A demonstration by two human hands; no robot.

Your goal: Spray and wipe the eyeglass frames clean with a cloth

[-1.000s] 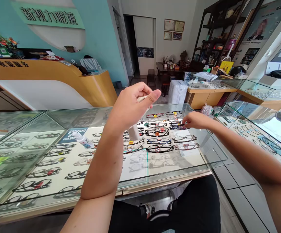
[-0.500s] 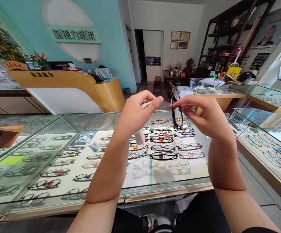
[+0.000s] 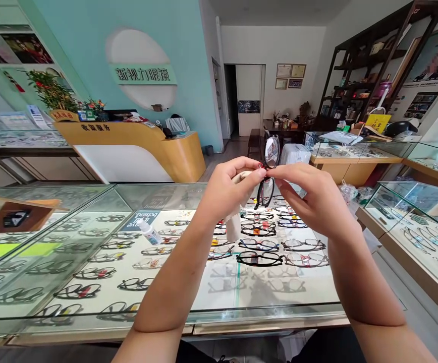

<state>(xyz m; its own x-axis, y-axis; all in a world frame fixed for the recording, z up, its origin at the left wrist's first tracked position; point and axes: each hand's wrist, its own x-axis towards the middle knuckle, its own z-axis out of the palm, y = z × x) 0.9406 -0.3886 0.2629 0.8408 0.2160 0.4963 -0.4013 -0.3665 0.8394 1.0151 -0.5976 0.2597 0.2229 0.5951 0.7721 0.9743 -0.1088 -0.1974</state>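
Holding dark-framed glasses (image 3: 271, 152) on end in mid-air, just off centre toward 3 o'clock. Pinched near the bridge by the right hand (image 3: 315, 196), nearly closed at the fingertips, loosely bent elsewhere. Half a second ago, held there alone, apart from the left hand (image 3: 225, 190); now met by it at the bridge, beside a red tag (image 3: 260, 165). Curled, on that left side, around a pale cloth (image 3: 233, 228), hanging toward 7 o'clock. Seemingly gone from one-handed carrying to two-handed handling, with cloth near lens. Toward 6 o'clock, laid in rows with other frames (image 3: 260, 258) at the display case (image 3: 272, 327); farther out, at 8 o'clock, marked by a white bottle (image 3: 151, 235).
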